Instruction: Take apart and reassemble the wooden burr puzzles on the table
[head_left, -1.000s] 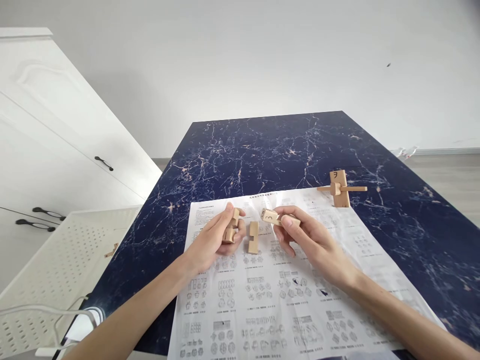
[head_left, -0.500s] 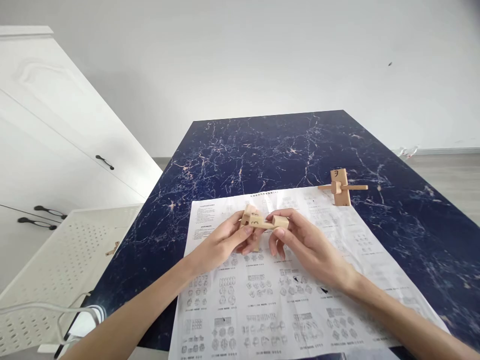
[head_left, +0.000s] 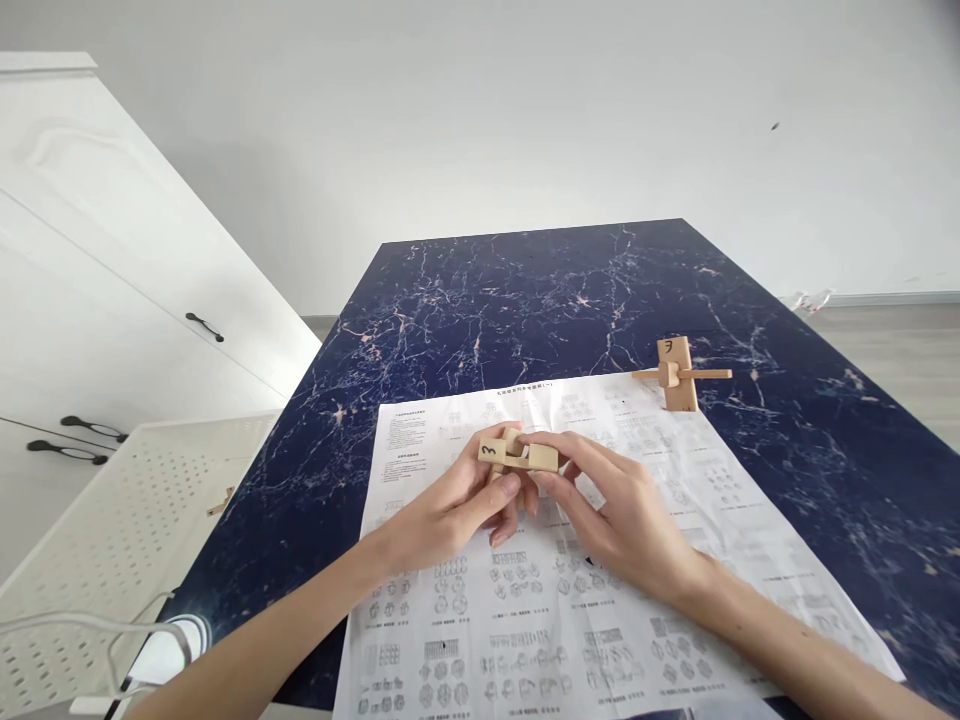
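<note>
Notched wooden puzzle pieces [head_left: 543, 458], one marked with a "3", are held together above the printed sheet [head_left: 525, 640]. My left hand [head_left: 472, 500] grips them from the left, its thumb in front and its fingers underneath. From the right, my right hand [head_left: 600, 490] pinches the block's right end between thumb and fingers. How the pieces interlock is partly hidden by my fingers. At the sheet's upper right corner lies an assembled wooden cross [head_left: 676, 375], a wide flat piece with a thin bar through it.
The dark blue marble-patterned table [head_left: 510, 300] extends beyond the sheet to the wall. To the left are a white cabinet [head_left: 135, 280] with black handles and a perforated white surface [head_left: 75, 560]. A white cable [head_left: 90, 626] runs along the lower left.
The held pieces have turned, so the "3" now faces me at their left end. My right hand has moved in slightly left and closed on the right end.
</note>
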